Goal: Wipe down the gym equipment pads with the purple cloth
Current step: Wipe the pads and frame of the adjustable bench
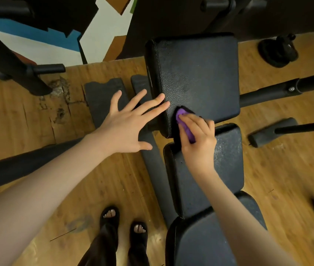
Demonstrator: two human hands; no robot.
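A black padded bench runs up the middle of the view in three pads: a large far pad [196, 73], a middle pad [227, 166] and a near pad [206, 244]. My right hand [198, 139] is shut on the purple cloth [185, 121], pressing it on the near left corner of the far pad, by the gap to the middle pad. My left hand [129, 121] is spread open, its fingertips touching the far pad's left edge. The middle pad shows pale dusty specks.
The floor is wooden planks, with a worn patch [60, 96] at the left. Black frame legs [18, 73] stand at upper left and a black bar [286, 89] sticks out at right. A weight plate [277, 52] lies at upper right. My sandalled feet [123, 221] stand left of the bench.
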